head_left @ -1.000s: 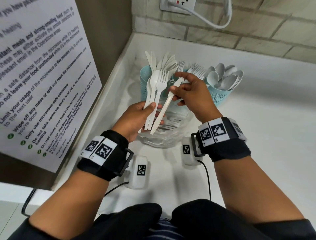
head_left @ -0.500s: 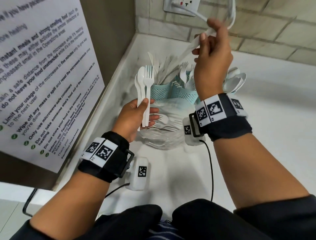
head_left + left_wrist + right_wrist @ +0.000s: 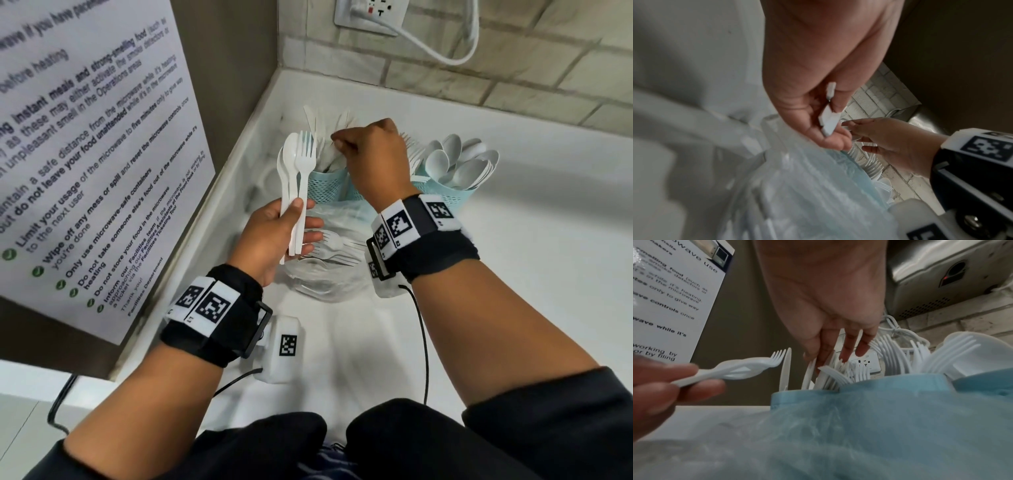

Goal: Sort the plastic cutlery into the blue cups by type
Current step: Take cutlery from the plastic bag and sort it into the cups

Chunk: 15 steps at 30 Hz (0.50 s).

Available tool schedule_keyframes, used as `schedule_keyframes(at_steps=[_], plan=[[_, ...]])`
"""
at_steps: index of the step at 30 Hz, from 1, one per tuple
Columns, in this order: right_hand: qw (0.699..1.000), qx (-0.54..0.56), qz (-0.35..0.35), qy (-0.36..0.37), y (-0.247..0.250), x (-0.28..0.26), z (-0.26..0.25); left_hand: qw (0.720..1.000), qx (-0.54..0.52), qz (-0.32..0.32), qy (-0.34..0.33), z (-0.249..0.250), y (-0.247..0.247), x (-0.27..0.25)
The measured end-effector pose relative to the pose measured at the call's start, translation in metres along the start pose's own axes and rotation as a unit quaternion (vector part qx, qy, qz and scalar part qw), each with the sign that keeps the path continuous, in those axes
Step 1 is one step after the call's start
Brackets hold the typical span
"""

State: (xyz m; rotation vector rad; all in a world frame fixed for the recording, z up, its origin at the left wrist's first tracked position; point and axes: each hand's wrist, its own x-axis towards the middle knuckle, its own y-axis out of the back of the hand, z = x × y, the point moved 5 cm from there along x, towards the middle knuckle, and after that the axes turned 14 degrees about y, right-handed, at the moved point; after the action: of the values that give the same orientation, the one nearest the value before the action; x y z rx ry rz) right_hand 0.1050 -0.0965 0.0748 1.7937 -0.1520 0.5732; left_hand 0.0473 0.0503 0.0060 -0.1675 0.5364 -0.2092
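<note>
Your right hand [image 3: 373, 161] reaches into the knife cup [image 3: 323, 185], fingers extended among the knives; whether it still pinches 1 is unclear.
Your left hand [image 3: 274, 236] grips a fork [image 3: 305, 161] and spoons upright. Only the right wrist view shows a steel appliance; the notice [image 3: 85, 144] reads "Only use microwave-safe containers".

I wear black wristbands [image 3: 219, 329] on both wrists, each with white square-patterned tags [image 3: 399, 224], white camera boxes [image 3: 284, 349] trailing thin black cables [image 3: 423, 342], and dark sleeves [image 3: 548, 421].
</note>
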Motion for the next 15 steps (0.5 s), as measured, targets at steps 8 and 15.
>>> schedule_keyframes(at_steps=[8,15], plan=[[0.986,0.082,0.134,-0.047,0.026,-0.007,-0.002,1.0,0.002,-0.011,-0.01,0.002,-0.002,-0.001],[0.975,0.189,0.105,-0.061,0.031,-0.018,-0.009,0.999,0.018,-0.035,-0.016,0.004,-0.01,-0.005]])
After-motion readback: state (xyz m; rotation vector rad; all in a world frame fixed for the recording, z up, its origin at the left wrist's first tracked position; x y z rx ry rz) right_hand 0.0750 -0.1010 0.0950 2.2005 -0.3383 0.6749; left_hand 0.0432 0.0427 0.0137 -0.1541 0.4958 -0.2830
